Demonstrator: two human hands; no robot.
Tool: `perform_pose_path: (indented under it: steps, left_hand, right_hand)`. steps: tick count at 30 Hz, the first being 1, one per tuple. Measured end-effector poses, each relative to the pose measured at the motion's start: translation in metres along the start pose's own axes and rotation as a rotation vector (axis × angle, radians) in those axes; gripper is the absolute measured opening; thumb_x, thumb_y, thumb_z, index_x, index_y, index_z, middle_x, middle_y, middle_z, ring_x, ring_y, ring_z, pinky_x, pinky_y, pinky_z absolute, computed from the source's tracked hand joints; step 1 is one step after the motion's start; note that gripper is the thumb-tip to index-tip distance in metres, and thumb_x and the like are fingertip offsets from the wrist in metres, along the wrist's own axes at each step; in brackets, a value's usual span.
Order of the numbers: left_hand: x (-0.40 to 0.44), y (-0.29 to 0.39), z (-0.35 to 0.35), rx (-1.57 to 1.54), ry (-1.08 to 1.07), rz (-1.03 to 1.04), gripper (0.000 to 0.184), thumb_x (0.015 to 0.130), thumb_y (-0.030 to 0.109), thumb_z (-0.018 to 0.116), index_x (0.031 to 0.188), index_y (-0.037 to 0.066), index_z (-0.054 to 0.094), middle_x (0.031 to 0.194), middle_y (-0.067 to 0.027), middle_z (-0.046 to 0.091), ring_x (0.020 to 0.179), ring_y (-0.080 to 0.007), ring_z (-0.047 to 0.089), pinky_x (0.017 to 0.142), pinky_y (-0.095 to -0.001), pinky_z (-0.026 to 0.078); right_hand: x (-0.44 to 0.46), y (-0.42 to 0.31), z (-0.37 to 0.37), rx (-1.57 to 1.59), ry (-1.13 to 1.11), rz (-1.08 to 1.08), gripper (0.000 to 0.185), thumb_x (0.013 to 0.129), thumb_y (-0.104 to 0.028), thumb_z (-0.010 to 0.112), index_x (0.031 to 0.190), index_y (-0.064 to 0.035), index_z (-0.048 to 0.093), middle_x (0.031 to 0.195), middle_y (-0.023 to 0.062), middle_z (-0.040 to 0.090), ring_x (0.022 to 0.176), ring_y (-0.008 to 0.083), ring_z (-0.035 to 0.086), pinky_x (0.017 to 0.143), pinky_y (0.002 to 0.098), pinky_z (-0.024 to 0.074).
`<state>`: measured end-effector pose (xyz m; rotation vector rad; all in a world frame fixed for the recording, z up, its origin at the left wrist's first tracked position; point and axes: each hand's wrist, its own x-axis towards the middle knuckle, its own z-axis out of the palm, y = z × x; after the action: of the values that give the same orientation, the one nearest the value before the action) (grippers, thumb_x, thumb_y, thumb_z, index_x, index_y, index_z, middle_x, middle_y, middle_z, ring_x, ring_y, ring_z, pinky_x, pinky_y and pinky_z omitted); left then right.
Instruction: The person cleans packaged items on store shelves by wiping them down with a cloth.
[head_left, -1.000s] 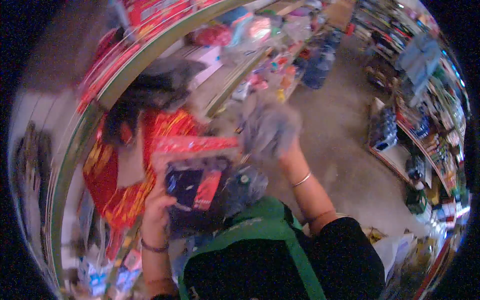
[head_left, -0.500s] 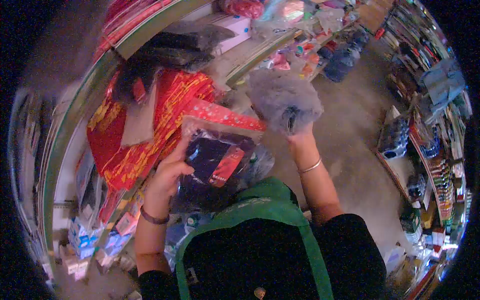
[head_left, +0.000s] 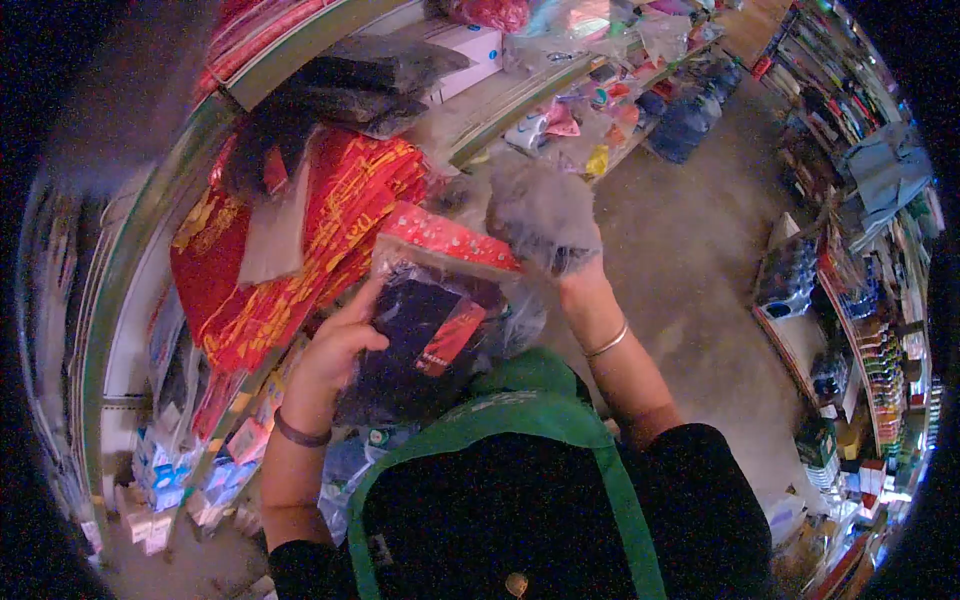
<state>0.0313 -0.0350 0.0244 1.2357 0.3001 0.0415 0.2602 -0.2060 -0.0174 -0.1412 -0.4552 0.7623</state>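
Left of centre in the frame, I have the left hand (head_left: 345,340) closed on the edge of a clear packet (head_left: 425,300), thumb across its front, probably to keep the slippery, crinkled plastic flat and face-up over its dark contents and red label (head_left: 458,335). At upper centre, a fluffy grey bundle (head_left: 545,210) covers most of the right hand (head_left: 582,268), so I cannot tell how far those fingers close, or whether they grip it or sit inside it.
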Motion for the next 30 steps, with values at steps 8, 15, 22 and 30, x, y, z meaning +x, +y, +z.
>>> perform_pose_path:
  steps: [8, 15, 22, 30]
  left_hand:
    - [-0.002, 0.001, -0.001, -0.060, -0.006, -0.060, 0.079, 0.057, -0.001, 0.048, 0.131, -0.002, 0.021, 0.132, -0.0115, 0.030, 0.119, -0.0192, 0.033, 0.097, -0.0288, 0.027]
    - [-0.003, 0.000, -0.004, -0.085, -0.067, -0.141, 0.078, 0.058, -0.001, 0.048, 0.131, -0.002, 0.021, 0.131, -0.0109, 0.032, 0.117, -0.0181, 0.035, 0.097, -0.0282, 0.028]
    - [0.001, -0.003, -0.003, 0.009, -0.112, -0.128, 0.080, 0.057, 0.000, 0.048, 0.131, -0.002, 0.021, 0.132, -0.0116, 0.031, 0.120, -0.0194, 0.032, 0.099, -0.0291, 0.024]
    - [-0.006, 0.009, 0.007, 0.024, 0.009, -0.144, 0.081, 0.055, 0.000, 0.047, 0.131, -0.002, 0.021, 0.131, -0.0122, 0.031, 0.120, -0.0198, 0.032, 0.098, -0.0287, 0.025]
  right_hand:
    - [-0.001, 0.002, 0.006, -0.244, 0.462, 0.189, 0.033, 0.086, -0.024, 0.042, 0.113, -0.0046, 0.044, 0.111, 0.0099, 0.051, 0.100, 0.0239, 0.050, 0.088, 0.0373, 0.0411]
    - [-0.012, -0.004, -0.019, -0.928, 0.101, 0.320, 0.064, 0.074, -0.018, 0.057, 0.128, -0.0017, 0.028, 0.123, 0.0094, 0.041, 0.112, 0.0218, 0.040, 0.094, 0.0321, 0.0332]
    - [-0.009, 0.008, 0.008, -0.669, -0.121, 0.368, 0.068, 0.066, -0.011, 0.061, 0.125, 0.0004, 0.029, 0.121, 0.0086, 0.042, 0.113, 0.0219, 0.039, 0.095, 0.0323, 0.0309]
    - [0.009, -0.007, -0.095, -0.318, 0.172, 0.076, 0.041, 0.080, -0.015, 0.046, 0.120, -0.0066, 0.037, 0.118, 0.0095, 0.045, 0.105, 0.0225, 0.047, 0.088, 0.0351, 0.0409]
